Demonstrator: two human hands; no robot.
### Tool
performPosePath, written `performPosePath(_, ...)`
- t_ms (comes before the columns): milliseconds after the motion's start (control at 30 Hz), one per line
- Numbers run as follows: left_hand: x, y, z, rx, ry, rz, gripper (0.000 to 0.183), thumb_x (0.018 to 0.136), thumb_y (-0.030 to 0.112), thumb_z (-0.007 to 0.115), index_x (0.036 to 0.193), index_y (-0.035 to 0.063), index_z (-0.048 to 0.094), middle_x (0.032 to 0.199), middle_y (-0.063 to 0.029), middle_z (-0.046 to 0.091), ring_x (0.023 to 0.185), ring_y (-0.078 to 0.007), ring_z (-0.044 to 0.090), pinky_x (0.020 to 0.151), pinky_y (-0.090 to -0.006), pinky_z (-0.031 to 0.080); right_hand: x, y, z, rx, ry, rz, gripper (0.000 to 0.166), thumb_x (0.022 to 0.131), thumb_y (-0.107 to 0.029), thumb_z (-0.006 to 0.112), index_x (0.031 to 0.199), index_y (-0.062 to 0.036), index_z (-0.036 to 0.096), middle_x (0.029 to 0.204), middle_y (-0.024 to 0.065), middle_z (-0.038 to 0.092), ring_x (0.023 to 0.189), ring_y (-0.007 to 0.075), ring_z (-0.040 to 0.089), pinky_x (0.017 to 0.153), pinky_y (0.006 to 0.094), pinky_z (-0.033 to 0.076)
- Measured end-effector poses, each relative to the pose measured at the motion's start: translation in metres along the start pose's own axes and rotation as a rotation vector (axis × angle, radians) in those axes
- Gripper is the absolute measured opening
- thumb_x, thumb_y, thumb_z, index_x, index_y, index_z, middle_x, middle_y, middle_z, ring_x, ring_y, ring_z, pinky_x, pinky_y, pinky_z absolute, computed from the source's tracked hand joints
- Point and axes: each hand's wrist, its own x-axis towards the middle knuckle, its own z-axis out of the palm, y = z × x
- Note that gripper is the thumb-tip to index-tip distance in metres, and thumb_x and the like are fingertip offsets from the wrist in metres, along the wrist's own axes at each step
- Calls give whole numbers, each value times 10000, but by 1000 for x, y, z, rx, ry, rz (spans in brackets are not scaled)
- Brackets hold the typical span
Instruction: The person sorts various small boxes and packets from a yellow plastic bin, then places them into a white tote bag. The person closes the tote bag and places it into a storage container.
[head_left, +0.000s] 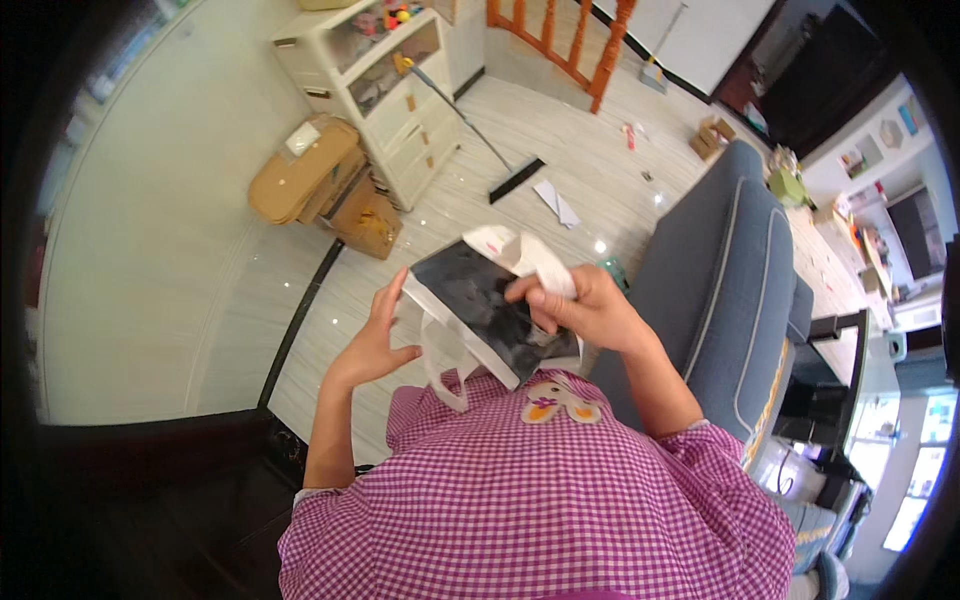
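Observation:
A white bag with a dark interior hangs at chest height, its mouth tilted up toward me. My right hand grips the white upper strap at the bag's far right, with bent fingers over the opening. At the other end, my left hand is spread, thumb apart, its fingertips at the bag's left corner; how firmly they touch is unclear. A second white strap dangles loose on the near side. What lies inside the bag cannot be made out.
A broom leans on a drawer cabinet, bristles on the floor near a folded white sheet. Cardboard boxes stand to the left. On the right is a blue sofa. Beyond are a wooden railing and a dustpan.

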Motion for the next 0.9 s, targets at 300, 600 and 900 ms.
performPosePath(300, 72, -15, 28, 706, 145, 642, 849, 691, 313, 723, 1428, 206, 317, 1513, -139, 182, 1407, -321, 165, 1077, -602, 103, 77, 16, 28, -352, -713, -225, 368, 945, -323, 517, 853, 16, 627, 588, 75, 553, 546, 177, 534, 552, 311, 441)
performPosePath(600, 70, -21, 12, 871, -211, 631, 976, 588, 295, 798, 1389, 45, 301, 1358, -156, 342, 1293, -307, 325, 1036, -542, 263, 107, -19, -15, -127, -557, 108, 374, 960, -323, 513, 785, -2, 593, 579, -13, 510, 534, 72, 461, 501, 241, 384)
performPosePath(900, 97, -40, 44, 514, 310, 501, 614, 610, 196, 720, 1180, 89, 517, 1035, -131, 578, 888, -320, 588, 675, -411, 505, 144, -6, 26, 331, -306, 101, 322, 961, -294, 516, 775, -36, 567, 584, -15, 493, 504, 49, 411, 470, 206, 325)
